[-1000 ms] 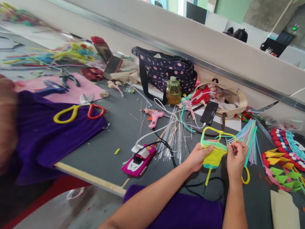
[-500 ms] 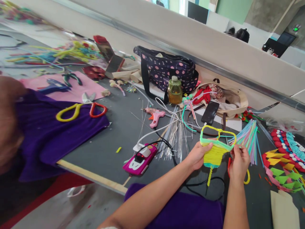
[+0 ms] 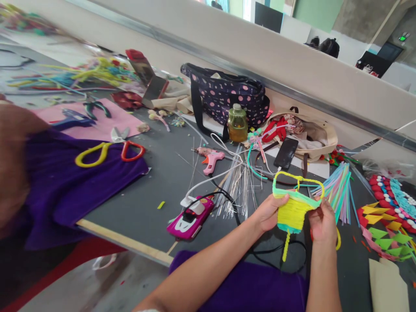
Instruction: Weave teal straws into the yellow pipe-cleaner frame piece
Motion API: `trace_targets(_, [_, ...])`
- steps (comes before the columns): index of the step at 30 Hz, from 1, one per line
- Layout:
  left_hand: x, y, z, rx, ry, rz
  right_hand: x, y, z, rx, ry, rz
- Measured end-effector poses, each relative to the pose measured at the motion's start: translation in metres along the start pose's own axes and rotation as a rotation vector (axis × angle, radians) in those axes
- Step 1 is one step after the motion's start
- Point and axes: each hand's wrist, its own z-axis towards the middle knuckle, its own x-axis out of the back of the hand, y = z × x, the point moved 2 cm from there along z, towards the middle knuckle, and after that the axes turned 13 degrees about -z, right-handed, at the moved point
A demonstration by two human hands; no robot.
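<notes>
Fingers (image 3: 282,199) of both hands pinch woven pipe-cleaner basket (image 3: 292,212) — midair.

left hand (image 3: 268,212) pinching, right hand (image 3: 322,223) curled

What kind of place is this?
Probably a craft workshop: both hands hold a woven pipe-cleaner piece, with a glue gun, scissors and loose pipe cleaners on the table.
</notes>
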Motion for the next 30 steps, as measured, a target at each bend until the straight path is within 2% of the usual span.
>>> trace_targets(2, [-0.001,0.001,-0.001,-0.03,0.004,0.013,-0.002,-0.001,-0.001,0.02,0.031,-0.005])
trace_targets(4, [-0.003,0.003,-0.001,-0.072,0.007,0.028,-0.004,-0.005,-0.003,0.098,0.124,-0.046])
trace_targets(7, [-0.006,0.004,-0.003,-0.131,0.016,0.049,-0.005,-0.015,-0.011,0.323,0.385,-0.193])
trace_targets(9, [-0.008,0.004,-0.004,-0.16,0.02,0.059,-0.007,-0.021,-0.017,0.474,0.512,-0.328])
trace_targets(13, [-0.013,0.003,-0.006,-0.192,0.013,0.073,-0.013,-0.025,-0.023,0.659,0.483,-0.598])
trace_targets(16, [-0.014,0.002,-0.007,-0.212,0.01,0.096,-0.015,-0.024,-0.023,0.705,0.448,-0.711])
trace_targets(19, [-0.012,0.002,-0.007,-0.213,0.005,0.115,-0.015,-0.022,-0.022,0.671,0.424,-0.719])
trace_targets(21, [-0.011,0.001,-0.007,-0.208,0.0,0.121,-0.013,-0.019,-0.02,0.597,0.411,-0.672])
trace_targets(26, [-0.012,0.001,-0.008,-0.203,0.002,0.129,-0.008,-0.008,-0.012,0.294,0.392,-0.427])
trace_targets(30, [-0.014,0.001,-0.009,-0.189,0.007,0.134,-0.006,-0.005,-0.006,0.157,0.275,-0.202])
